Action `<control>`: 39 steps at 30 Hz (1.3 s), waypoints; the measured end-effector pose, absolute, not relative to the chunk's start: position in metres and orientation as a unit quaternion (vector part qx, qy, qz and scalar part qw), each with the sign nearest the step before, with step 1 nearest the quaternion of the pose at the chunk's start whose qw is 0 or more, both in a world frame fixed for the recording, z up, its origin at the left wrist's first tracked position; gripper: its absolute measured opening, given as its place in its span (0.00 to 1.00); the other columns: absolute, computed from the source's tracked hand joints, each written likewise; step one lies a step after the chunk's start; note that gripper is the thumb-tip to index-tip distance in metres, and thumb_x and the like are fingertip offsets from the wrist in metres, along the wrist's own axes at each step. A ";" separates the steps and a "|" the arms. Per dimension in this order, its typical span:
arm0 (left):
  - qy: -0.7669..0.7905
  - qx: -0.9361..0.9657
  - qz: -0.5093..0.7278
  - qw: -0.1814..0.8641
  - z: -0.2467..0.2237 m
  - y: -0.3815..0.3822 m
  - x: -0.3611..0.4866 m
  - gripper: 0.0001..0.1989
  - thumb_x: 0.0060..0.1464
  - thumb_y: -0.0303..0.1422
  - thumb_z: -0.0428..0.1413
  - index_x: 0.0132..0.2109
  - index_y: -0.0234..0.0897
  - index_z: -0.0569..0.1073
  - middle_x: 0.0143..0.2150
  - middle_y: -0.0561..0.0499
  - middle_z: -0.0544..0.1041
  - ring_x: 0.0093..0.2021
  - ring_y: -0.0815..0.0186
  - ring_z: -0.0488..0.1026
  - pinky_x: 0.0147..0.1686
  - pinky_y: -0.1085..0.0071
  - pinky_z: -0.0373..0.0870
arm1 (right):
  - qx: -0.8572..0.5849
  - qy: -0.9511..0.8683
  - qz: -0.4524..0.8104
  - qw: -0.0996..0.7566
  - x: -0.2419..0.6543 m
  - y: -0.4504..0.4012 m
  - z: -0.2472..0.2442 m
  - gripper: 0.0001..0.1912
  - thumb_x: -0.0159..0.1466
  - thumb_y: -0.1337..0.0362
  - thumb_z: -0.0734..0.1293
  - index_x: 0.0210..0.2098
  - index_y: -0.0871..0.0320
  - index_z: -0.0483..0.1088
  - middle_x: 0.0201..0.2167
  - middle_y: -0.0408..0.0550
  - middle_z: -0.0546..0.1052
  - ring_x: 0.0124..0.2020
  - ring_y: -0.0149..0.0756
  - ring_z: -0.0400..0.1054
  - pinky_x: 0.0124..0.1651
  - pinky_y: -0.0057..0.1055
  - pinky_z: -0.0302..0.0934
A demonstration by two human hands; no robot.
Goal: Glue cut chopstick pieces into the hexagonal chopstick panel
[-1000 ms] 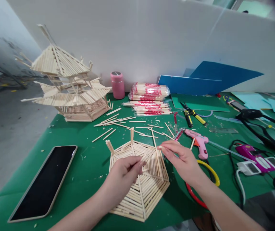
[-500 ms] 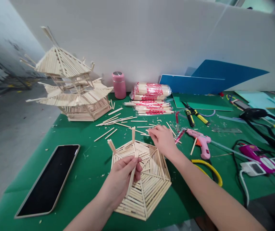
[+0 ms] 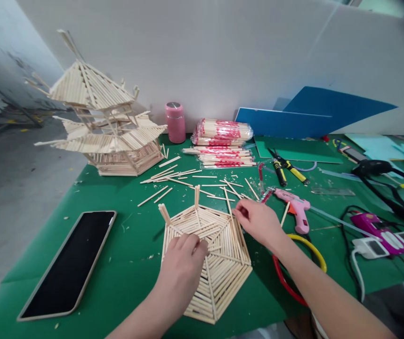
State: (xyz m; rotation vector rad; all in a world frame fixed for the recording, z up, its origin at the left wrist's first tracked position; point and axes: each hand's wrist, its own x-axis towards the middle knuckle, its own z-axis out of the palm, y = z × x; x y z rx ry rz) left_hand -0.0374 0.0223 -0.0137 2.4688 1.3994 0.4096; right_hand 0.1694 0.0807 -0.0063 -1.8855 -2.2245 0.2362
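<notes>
A flat polygonal panel of wooden sticks (image 3: 223, 278) lies on the green table, with short stick posts (image 3: 197, 197) upright at two of its corners. My left hand (image 3: 184, 263) rests palm down over the panel's left middle, fingers curled and their tips hidden, so what it holds is unclear. At the panel's upper right corner, my right hand (image 3: 256, 219) has its fingers pressed together beside a thin stick (image 3: 228, 202) that leans there; whether the fingertips grip anything is too small to tell.
A stick pagoda (image 3: 113, 141) stands back left, a phone (image 3: 69, 263) front left. Behind are loose sticks, a pink flask (image 3: 175, 123) and wrapped stick bundles (image 3: 223, 134). Pliers (image 3: 286, 168), a pink glue gun (image 3: 295, 207), yellow and red rings and a power strip (image 3: 382, 230) lie right.
My right hand has moved down and right to the panel's corner, where a leaning stick now shows. My left hand has turned palm down, and the sticks it held upright are out of sight.
</notes>
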 end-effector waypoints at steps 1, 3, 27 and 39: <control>0.475 0.866 0.110 0.111 -0.017 0.022 -0.034 0.12 0.53 0.24 0.44 0.39 0.32 0.72 0.33 0.44 0.72 0.34 0.57 0.66 0.33 0.61 0.63 | -0.648 -0.751 0.079 0.093 0.169 0.074 -0.006 0.10 0.59 0.60 0.60 0.23 0.55 0.66 0.21 0.41 0.72 0.22 0.32 0.64 0.22 0.26 0.46; 0.460 0.882 0.067 0.075 -0.021 0.022 -0.030 0.12 0.52 0.22 0.45 0.41 0.32 0.71 0.34 0.43 0.72 0.35 0.56 0.66 0.33 0.60 0.63 | -0.660 -0.744 0.079 0.068 0.167 0.064 -0.007 0.13 0.58 0.59 0.60 0.20 0.55 0.65 0.18 0.42 0.72 0.20 0.33 0.64 0.21 0.27 0.43; 0.494 0.845 0.113 0.173 -0.020 0.031 -0.035 0.08 0.53 0.27 0.48 0.31 0.34 0.72 0.31 0.46 0.71 0.34 0.60 0.66 0.33 0.64 0.62 | -0.632 -0.690 0.294 0.196 0.188 0.023 0.014 0.06 0.58 0.67 0.57 0.23 0.55 0.57 0.17 0.37 0.63 0.19 0.28 0.57 0.22 0.23 0.49; 0.491 0.838 0.101 0.216 -0.012 0.039 -0.032 0.09 0.51 0.26 0.49 0.28 0.35 0.72 0.28 0.48 0.73 0.33 0.61 0.67 0.34 0.65 0.59 | -0.631 -0.656 0.333 0.247 0.187 0.006 0.012 0.05 0.58 0.68 0.58 0.26 0.56 0.57 0.19 0.37 0.61 0.20 0.28 0.55 0.23 0.24 0.50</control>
